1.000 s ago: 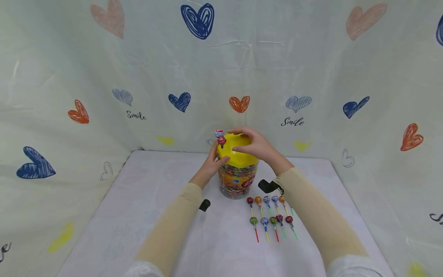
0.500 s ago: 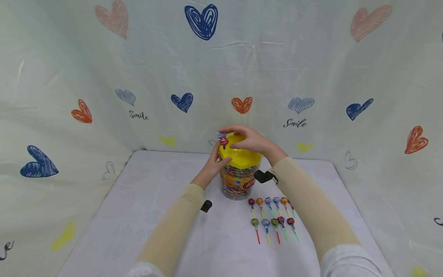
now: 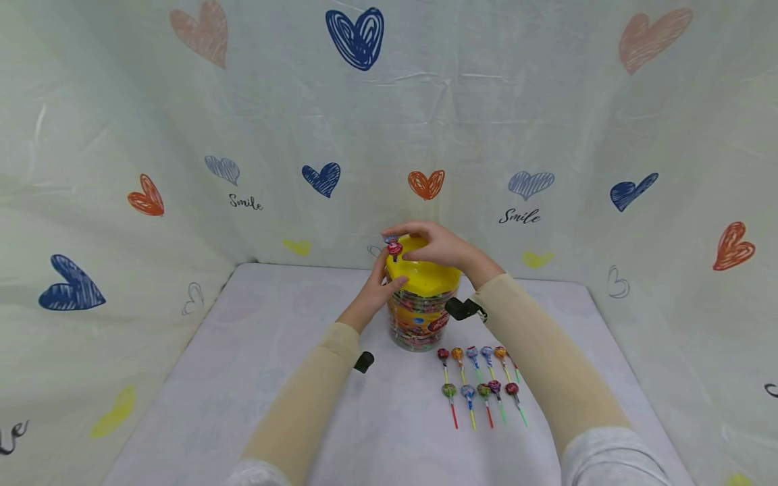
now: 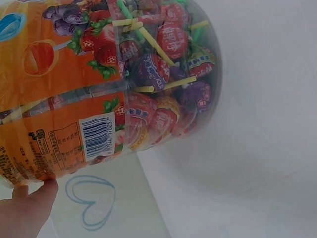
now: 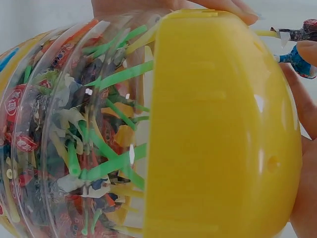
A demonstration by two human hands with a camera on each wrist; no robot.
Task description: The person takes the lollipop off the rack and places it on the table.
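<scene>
A clear jar (image 3: 419, 317) packed with lollipops stands upright on the table, topped by a domed yellow lid (image 3: 425, 280). My left hand (image 3: 375, 290) grips its upper left side, thumb on the lid; its fingertips (image 4: 47, 188) lie against the orange label in the left wrist view. A red lollipop (image 3: 395, 248) and a blue lollipop (image 3: 391, 239) stick up at the lid's left edge. My right hand (image 3: 440, 246) arches over the lid and pinches the blue lollipop (image 5: 297, 62) between thumb and finger. The dark red lollipop (image 5: 302, 30) sits just beside them.
Two rows of loose lollipops (image 3: 468, 391) lie on the white table (image 3: 261, 351) right of the jar, partly below my right forearm. A heart-patterned curtain (image 3: 365, 121) hangs close behind the jar and along both sides.
My right hand has moved left over the lid, and its fingers have closed in on the blue lollipop. My left hand keeps its hold on the jar. The head view has shifted slightly.
</scene>
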